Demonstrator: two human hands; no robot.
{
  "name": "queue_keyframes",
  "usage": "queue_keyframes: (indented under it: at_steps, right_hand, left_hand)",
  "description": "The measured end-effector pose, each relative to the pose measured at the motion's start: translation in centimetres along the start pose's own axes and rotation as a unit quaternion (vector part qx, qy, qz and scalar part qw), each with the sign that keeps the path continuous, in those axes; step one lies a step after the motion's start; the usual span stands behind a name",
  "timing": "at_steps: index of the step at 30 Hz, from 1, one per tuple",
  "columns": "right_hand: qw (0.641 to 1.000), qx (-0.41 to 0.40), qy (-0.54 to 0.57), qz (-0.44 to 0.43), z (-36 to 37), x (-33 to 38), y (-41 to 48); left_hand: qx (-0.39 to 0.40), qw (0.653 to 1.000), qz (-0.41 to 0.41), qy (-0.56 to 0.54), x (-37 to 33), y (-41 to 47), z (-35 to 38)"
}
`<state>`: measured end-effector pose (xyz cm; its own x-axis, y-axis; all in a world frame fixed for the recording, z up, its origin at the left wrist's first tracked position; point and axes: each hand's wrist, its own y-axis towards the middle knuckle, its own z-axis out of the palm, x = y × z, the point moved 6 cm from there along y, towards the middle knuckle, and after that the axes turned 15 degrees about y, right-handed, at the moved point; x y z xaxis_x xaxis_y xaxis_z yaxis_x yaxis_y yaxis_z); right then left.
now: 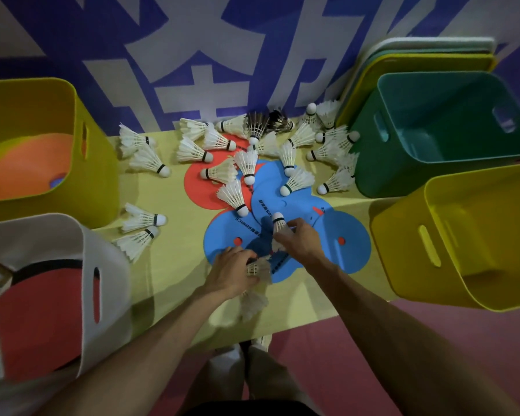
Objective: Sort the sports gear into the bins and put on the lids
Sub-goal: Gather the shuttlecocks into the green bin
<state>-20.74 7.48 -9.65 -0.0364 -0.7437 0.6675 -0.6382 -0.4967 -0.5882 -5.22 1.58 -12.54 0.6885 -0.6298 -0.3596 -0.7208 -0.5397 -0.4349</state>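
Several white shuttlecocks [194, 153] lie scattered over the yellow table [168, 283], some on flat blue discs [347, 247] and red discs [198, 183]. My right hand [299, 240] grips a white shuttlecock [278, 223] with its cork pointing up. Lower left of it, my left hand [233, 270] holds white shuttlecocks [257, 270] by their feathers, and another [252, 303] shows below the wrist. Four bins stand around: a yellow one [96, 163] holding orange discs, a white one [111, 283] holding red discs, a green one [370, 163] and a second yellow one [403, 250].
Lids [373, 58] in white, green and yellow lean stacked against the blue-and-white wall behind the green bin. A dark-feathered shuttlecock [257, 126] lies among the white ones at the back. The table's front edge meets a pink floor [327, 355].
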Motion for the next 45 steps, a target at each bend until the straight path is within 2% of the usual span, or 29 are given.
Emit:
queue_keyframes:
  at_steps: [7, 17, 24, 32, 36, 41, 45]
  right_hand:
    - [0.995, -0.003, 0.076, -0.058, -2.1, 2.8, -1.1]
    - [0.987, 0.008, 0.126, -0.098, -4.3, 8.6, -2.0]
    - [0.977, 0.04, 0.138, -0.158, -8.8, 13.3, -1.3]
    - [0.956, 0.099, 0.156, -0.228, -16.8, 17.2, 0.6]
    - [0.938, 0.113, 0.217, -0.244, -22.6, 17.5, 2.3]
    - [0.939, 0.09, 0.24, -0.231, -29.8, 14.6, 4.4]
    - [0.941, 0.057, 0.245, -0.226, -33.8, 12.5, 6.4]
  left_hand:
    - [0.005, 0.991, -0.021, -0.133, 0.5, -0.2, -1.6]
    - [-0.102, 0.966, -0.067, -0.226, 1.5, -0.1, -9.8]
    - [-0.185, 0.937, -0.085, -0.285, -1.3, 1.5, -15.8]
    - [-0.276, 0.884, -0.097, -0.365, -8.8, 3.5, -21.9]
    - [-0.281, 0.86, -0.081, -0.419, -14.1, 5.3, -23.6]
    - [-0.242, 0.859, -0.068, -0.446, -21.1, 8.5, -22.7]
    - [-0.223, 0.88, -0.061, -0.414, -25.8, 10.4, -22.1]
